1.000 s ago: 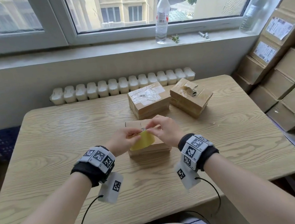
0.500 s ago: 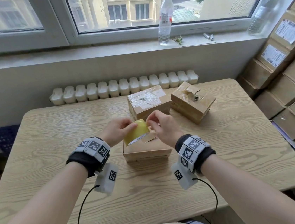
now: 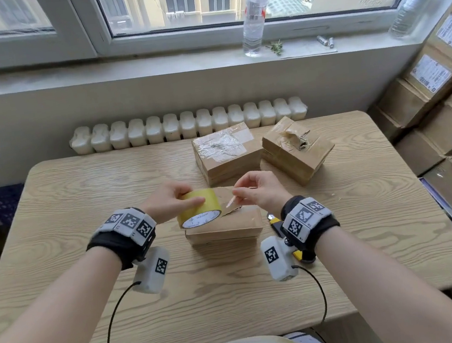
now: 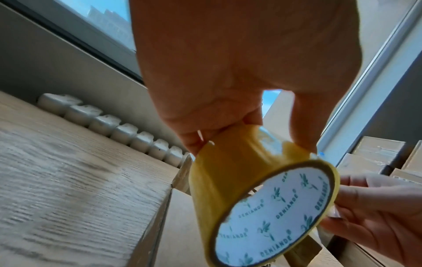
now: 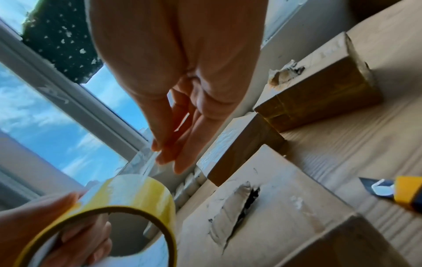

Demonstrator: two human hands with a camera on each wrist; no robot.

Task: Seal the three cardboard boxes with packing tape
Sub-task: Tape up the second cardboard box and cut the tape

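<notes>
Left hand (image 3: pixel 167 202) grips the tape roll (image 3: pixel 200 212) just above the near box (image 3: pixel 225 223); right hand (image 3: pixel 260 190) pinches its free end – two more boxes (image 3: pixel 227 154) lie beyond the hands.

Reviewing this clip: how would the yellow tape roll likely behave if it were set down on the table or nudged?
The tape roll is a hollow ring, so it probably feels light; the left hand lifts it with fingers alone. On its round edge it would likely roll; on its flat side it should stay put. The free tape end pinched by the right hand looks thin and floppy, apt to stick.
</notes>
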